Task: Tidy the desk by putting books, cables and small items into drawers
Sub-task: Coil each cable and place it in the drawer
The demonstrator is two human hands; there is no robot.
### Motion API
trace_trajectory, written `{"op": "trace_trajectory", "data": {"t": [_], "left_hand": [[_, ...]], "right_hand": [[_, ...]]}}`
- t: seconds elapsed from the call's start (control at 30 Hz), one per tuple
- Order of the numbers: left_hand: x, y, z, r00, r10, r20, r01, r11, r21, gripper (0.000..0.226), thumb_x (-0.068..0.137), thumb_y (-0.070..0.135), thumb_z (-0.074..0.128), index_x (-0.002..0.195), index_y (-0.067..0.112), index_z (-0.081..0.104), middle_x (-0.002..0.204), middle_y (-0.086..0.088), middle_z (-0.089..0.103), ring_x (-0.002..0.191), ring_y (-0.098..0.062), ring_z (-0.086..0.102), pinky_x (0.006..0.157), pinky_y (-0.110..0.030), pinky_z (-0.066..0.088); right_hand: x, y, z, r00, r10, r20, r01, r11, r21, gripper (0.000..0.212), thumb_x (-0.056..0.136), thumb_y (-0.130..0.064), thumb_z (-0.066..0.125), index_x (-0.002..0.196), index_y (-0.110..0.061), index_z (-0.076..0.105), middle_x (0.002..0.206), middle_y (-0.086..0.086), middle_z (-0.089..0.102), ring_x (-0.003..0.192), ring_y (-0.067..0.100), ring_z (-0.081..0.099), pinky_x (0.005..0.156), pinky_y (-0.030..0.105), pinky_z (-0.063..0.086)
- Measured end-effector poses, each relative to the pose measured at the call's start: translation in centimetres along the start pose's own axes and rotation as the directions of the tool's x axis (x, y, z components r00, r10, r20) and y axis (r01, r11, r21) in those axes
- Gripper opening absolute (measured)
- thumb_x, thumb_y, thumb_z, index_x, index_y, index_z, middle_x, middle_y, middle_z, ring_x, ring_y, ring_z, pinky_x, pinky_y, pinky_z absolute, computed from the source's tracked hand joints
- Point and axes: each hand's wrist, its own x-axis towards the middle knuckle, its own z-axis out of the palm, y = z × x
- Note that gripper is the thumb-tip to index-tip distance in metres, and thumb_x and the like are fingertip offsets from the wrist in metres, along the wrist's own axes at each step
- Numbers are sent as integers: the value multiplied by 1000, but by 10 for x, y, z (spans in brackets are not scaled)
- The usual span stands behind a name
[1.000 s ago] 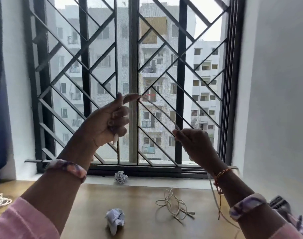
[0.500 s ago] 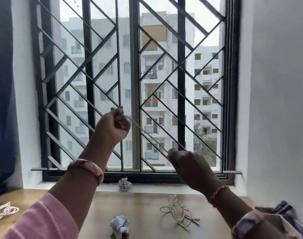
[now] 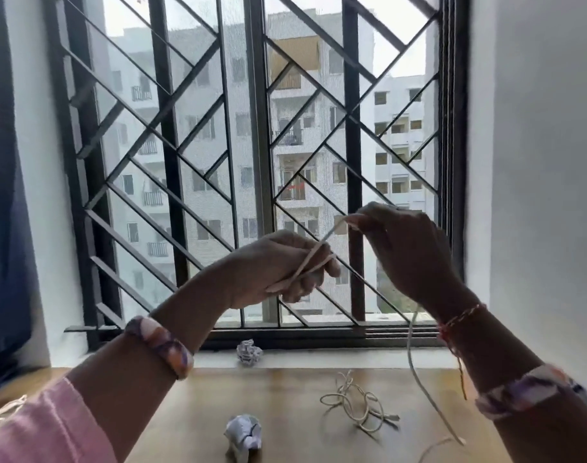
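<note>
Two hands pinch one white cable (image 3: 313, 259) above the desk (image 3: 285, 406): left hand (image 3: 278, 265) lower, right hand (image 3: 405, 248) higher. Its taut span slants up toward your right hand; the slack tail hangs below that wrist.

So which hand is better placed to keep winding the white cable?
Probably the right hand: it pinches the free run of the white cable, whose tail hangs beneath it. The left hand already grips the wound turns.
</note>
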Motion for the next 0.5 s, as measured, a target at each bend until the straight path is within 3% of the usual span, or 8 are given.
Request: {"op": "trace_trajectory", "data": {"t": [0.1,0.17,0.23,0.33,0.37,0.43,0.5], "left_hand": [[-7,12,3,998,59,26,-37,860,-510,24,86,10,42,72,3,61,46,3,46,31,-2,42,30,-11,35],[-10,8,-2,998,62,-22,-63,783,-618,22,85,18,47,72,6,61,48,5,46,34,-2,43,32,-14,38],[-19,3,-7,995,81,-57,-98,892,-442,18,85,22,52,79,5,58,56,3,53,45,-5,50,42,-15,44],[-33,-6,-16,975,108,-196,-102,994,40,18,83,17,57,84,-1,60,76,-9,63,72,-12,61,71,-24,55],[-35,-9,-23,944,153,-292,-86,969,232,19,84,15,58,85,-4,60,83,-17,63,79,-18,60,80,-32,55],[-37,-17,-38,861,244,-447,58,825,562,24,89,16,57,87,-8,60,94,-30,59,85,-31,60,87,-50,49],[-41,-25,-47,838,246,-488,134,774,619,25,89,19,58,84,-5,63,93,-30,62,84,-36,62,81,-52,52]], "right_hand": [[6,1,15,999,40,-1,-39,995,94,56,87,-64,28,76,-20,60,50,-11,46,51,20,56,48,23,30],[10,0,26,999,53,-2,-53,992,117,52,87,-67,27,67,-25,52,45,-13,39,46,19,51,47,25,33],[14,1,37,998,64,-8,-63,991,114,47,86,-69,27,70,-31,51,43,-11,41,48,23,57,47,28,38],[21,3,49,996,82,-23,-77,982,170,50,82,-73,31,84,-30,58,50,-3,55,54,28,61,49,37,47],[24,3,54,997,79,-27,-73,982,175,52,82,-72,34,79,-27,58,50,-2,56,53,29,60,50,39,48],[27,0,65,998,60,-12,-57,984,171,55,80,-71,39,61,-21,52,45,-5,48,48,25,54,49,36,47],[28,-9,74,999,48,15,-50,989,136,56,77,-72,42,58,-20,52,45,-5,46,47,22,51,47,35,46]]}}
